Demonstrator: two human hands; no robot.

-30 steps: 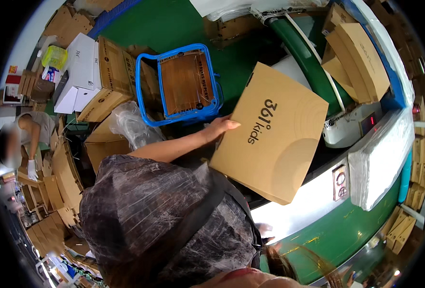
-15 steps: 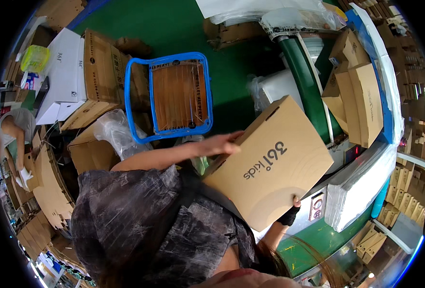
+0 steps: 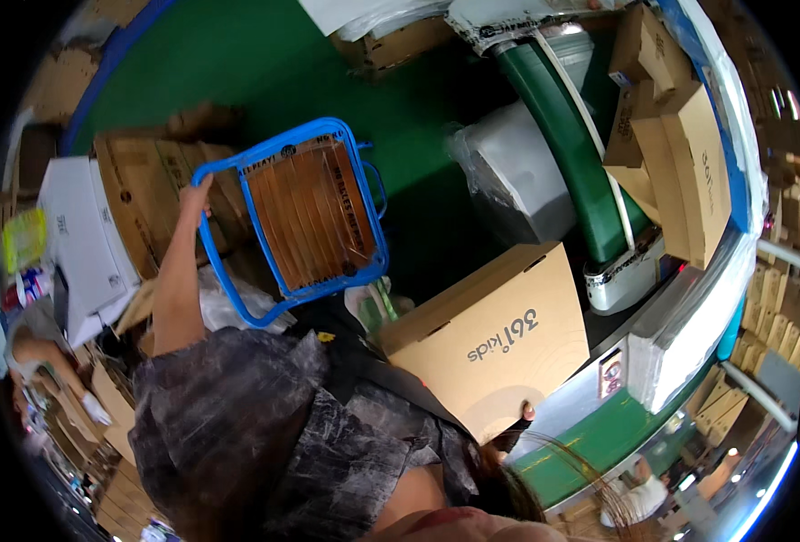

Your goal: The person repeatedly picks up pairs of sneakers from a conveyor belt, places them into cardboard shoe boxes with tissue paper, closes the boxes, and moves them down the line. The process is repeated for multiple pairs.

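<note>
My left hand (image 3: 196, 195) is closed around the top bar of a blue-framed chair (image 3: 313, 210), whose brown seat is covered with strips of clear printed tape. That arm reaches out to the left, away from my body. A brown cardboard shoebox (image 3: 499, 339) with dark print on its lid leans against my front. My right hand (image 3: 511, 432), in a dark fingerless covering, grips the box by its lower right edge. Only the thumb side shows there; the other fingers are hidden behind the box.
A green conveyor belt (image 3: 567, 149) runs at the right, with open brown boxes (image 3: 684, 167) beyond it. White sheets in a stack (image 3: 680, 339) lie nearer. Large cartons (image 3: 152, 203) and a white box (image 3: 82, 239) stand left. Other people are at both edges.
My left hand has let go of the shoebox, swung left and taken hold of the chair. The chair has turned slightly. The shoebox is held lower and nearer my body by the right hand.
</note>
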